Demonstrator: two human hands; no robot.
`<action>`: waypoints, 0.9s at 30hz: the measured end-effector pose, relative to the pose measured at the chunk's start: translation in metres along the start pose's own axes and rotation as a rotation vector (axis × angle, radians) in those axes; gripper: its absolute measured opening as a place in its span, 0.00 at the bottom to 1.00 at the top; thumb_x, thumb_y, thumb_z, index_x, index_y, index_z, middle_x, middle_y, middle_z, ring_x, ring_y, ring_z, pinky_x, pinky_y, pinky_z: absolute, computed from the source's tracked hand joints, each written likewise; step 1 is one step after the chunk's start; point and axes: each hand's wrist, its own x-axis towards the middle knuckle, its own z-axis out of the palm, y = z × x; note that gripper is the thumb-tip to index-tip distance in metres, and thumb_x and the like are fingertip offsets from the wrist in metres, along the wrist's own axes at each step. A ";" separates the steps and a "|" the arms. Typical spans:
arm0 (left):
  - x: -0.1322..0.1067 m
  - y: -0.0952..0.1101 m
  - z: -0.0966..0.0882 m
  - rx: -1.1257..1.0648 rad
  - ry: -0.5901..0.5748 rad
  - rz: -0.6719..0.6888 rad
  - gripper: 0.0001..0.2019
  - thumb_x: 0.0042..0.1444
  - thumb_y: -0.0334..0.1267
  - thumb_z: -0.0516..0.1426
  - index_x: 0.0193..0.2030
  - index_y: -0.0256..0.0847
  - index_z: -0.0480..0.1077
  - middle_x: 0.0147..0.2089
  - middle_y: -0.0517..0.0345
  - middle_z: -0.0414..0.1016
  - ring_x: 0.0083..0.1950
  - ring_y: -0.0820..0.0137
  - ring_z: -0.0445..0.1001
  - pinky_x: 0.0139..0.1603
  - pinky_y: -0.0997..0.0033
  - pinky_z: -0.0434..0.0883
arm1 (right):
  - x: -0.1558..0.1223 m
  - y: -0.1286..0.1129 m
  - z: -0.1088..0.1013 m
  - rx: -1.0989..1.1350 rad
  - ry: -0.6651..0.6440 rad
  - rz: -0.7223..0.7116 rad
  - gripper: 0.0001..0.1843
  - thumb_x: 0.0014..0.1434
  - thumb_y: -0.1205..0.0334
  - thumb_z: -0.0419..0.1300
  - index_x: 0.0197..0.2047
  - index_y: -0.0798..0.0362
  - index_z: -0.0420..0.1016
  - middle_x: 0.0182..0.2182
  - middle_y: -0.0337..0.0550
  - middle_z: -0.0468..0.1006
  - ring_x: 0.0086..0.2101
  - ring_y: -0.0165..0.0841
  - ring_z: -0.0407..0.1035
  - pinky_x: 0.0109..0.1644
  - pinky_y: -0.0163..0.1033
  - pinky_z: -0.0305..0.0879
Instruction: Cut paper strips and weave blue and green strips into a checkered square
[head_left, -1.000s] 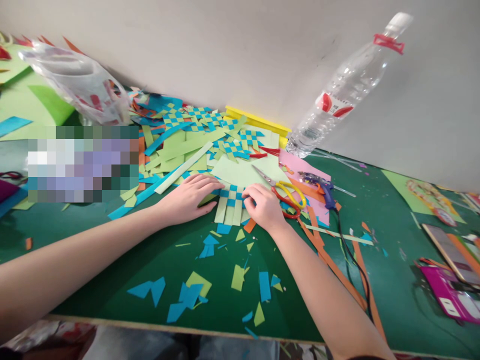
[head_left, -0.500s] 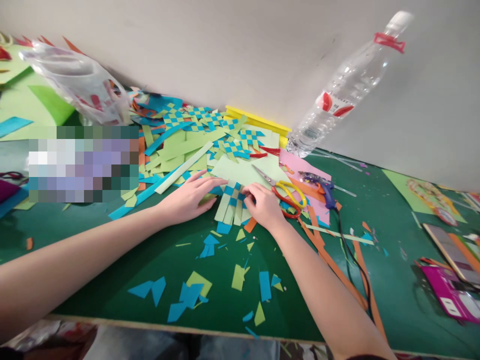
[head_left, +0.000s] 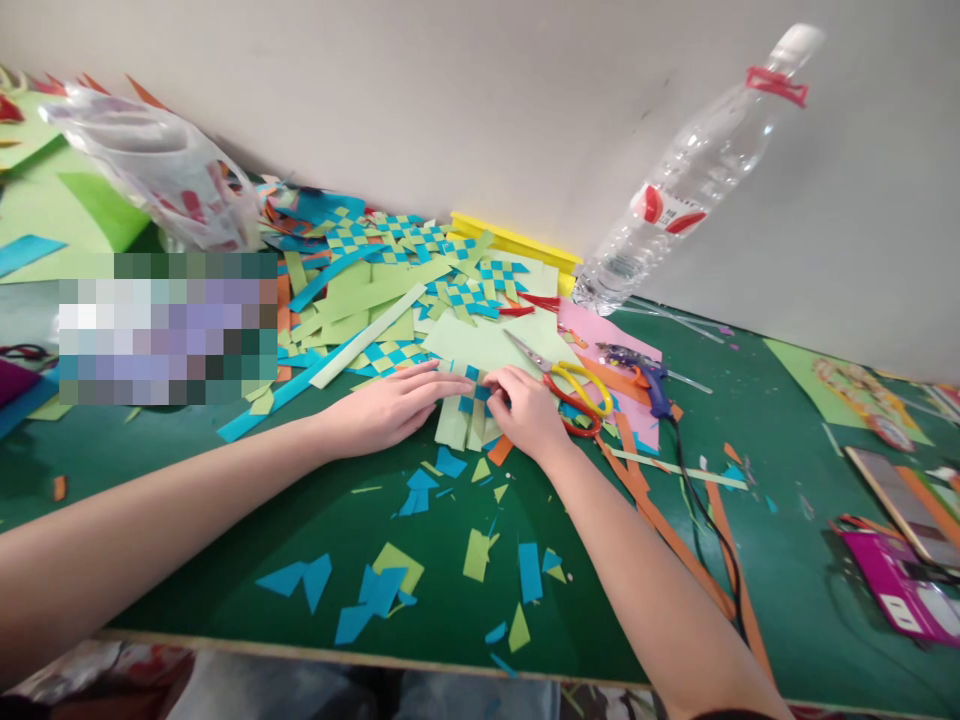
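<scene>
A small piece of woven paper strips (head_left: 454,426), pale green crossed with blue, lies on the green table between my hands, its loose ends toward me. My left hand (head_left: 394,405) is stretched out with fingers extended together, their tips on the weave's left and upper part. At its right edge my right hand (head_left: 529,408) is closed, thumb and curled fingers pinching the strips. Part of the weave is hidden under the fingers. Just right of that hand lie scissors (head_left: 581,388) with red and yellow handles. A pale green sheet (head_left: 469,337) lies behind the weave.
Finished blue-green woven pieces (head_left: 390,240) and loose strips are heaped behind. A clear bottle (head_left: 675,190) stands at the wall, near a blue glue gun (head_left: 658,388) with a black cord. Paper scraps (head_left: 379,590) lie in front. A plastic bag (head_left: 180,180) stands back left.
My left hand has slid right, so its fingers now reach over the weave. A blue scrap below the weave has shifted slightly. My right hand stays almost in place.
</scene>
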 end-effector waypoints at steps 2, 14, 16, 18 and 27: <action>-0.001 0.000 0.000 -0.004 -0.028 -0.051 0.22 0.66 0.29 0.43 0.65 0.45 0.56 0.63 0.56 0.68 0.68 0.63 0.60 0.67 0.55 0.63 | 0.000 0.000 0.000 -0.003 0.001 -0.003 0.14 0.55 0.73 0.48 0.38 0.53 0.72 0.35 0.46 0.76 0.37 0.37 0.71 0.42 0.40 0.67; 0.001 -0.002 -0.004 -0.746 0.152 -0.340 0.23 0.64 0.41 0.53 0.64 0.43 0.56 0.61 0.45 0.71 0.60 0.61 0.71 0.63 0.57 0.68 | -0.002 -0.009 -0.013 0.065 0.213 -0.226 0.14 0.62 0.58 0.51 0.51 0.51 0.68 0.45 0.48 0.77 0.47 0.40 0.69 0.53 0.49 0.64; 0.003 -0.002 -0.007 -0.872 0.192 -0.416 0.25 0.61 0.44 0.56 0.63 0.43 0.58 0.59 0.43 0.72 0.60 0.59 0.71 0.61 0.55 0.69 | -0.002 -0.008 -0.014 0.058 0.189 -0.254 0.18 0.61 0.58 0.52 0.54 0.50 0.66 0.49 0.48 0.76 0.51 0.42 0.68 0.57 0.51 0.62; 0.004 -0.001 -0.011 -0.955 0.229 -0.487 0.26 0.59 0.45 0.59 0.62 0.43 0.60 0.58 0.44 0.73 0.60 0.58 0.71 0.60 0.56 0.69 | -0.002 -0.007 -0.013 0.058 0.178 -0.273 0.20 0.59 0.59 0.51 0.55 0.49 0.65 0.51 0.47 0.75 0.53 0.42 0.67 0.59 0.53 0.59; 0.009 0.002 -0.015 -1.244 0.412 -0.743 0.25 0.52 0.41 0.64 0.57 0.41 0.68 0.49 0.49 0.80 0.53 0.61 0.77 0.59 0.60 0.71 | -0.001 -0.004 -0.007 0.043 0.259 -0.210 0.18 0.60 0.61 0.55 0.54 0.48 0.66 0.48 0.46 0.77 0.50 0.40 0.69 0.58 0.52 0.63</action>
